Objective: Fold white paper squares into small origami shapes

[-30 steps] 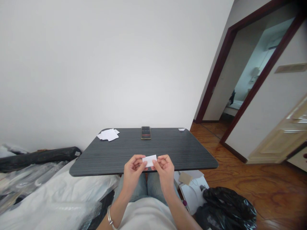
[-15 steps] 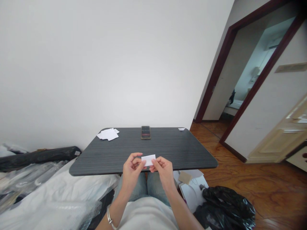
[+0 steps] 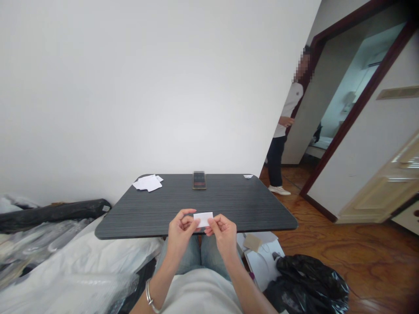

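Note:
A small white rectangle of paper (image 3: 203, 218) is held up over the near edge of the dark table (image 3: 173, 203). My left hand (image 3: 180, 229) pinches its left end between thumb and fingers, the index finger raised above. On the other side, my right hand (image 3: 223, 233) pinches the lower right corner, thumb in front. Several white paper sheets (image 3: 148, 182) lie in a loose pile at the table's far left. A small folded white paper (image 3: 248, 176) rests at the far right corner.
A phone (image 3: 199, 180) is propped at the table's back edge by the wall. A person (image 3: 290, 109) stands at the doorway on the right. Black plastic bags (image 3: 307, 279) and white boxes (image 3: 262, 261) lie on the floor at right; plastic-wrapped goods (image 3: 81, 266) are at left.
A person has come into view beside the wall at the right doorway. My hands and the paper between them stay almost the same.

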A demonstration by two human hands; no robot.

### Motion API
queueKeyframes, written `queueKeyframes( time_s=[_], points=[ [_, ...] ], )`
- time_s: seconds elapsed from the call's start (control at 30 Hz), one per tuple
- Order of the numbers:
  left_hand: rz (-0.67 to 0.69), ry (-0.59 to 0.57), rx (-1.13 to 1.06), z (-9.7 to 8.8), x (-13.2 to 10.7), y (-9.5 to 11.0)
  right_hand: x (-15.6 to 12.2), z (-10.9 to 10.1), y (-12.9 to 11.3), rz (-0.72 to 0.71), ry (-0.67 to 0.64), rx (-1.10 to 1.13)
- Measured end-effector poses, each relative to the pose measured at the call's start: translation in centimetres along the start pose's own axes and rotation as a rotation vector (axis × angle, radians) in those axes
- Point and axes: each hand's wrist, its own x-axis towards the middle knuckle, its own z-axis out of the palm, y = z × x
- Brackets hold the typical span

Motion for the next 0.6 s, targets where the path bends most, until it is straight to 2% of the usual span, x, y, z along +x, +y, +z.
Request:
queueKeyframes(
  time_s=[0.13,0.3,0.6],
  points=[
    [-0.021,-0.036,0.018,-0.12,0.16,-0.24,-0.04,0.02,-0.09,-0.014,0.006,-0.012],
    [-0.104,-0.19,0.08,-0.26,0.25,-0.76,-0.02,-0.04,-0.02,-0.018,0.023,-0.01],
    [-0.033,-0.241,0.136,-0.11,0.18,-0.96,-0.06,0.02,-0.11,-0.019,-0.013,-0.007]
  ],
)
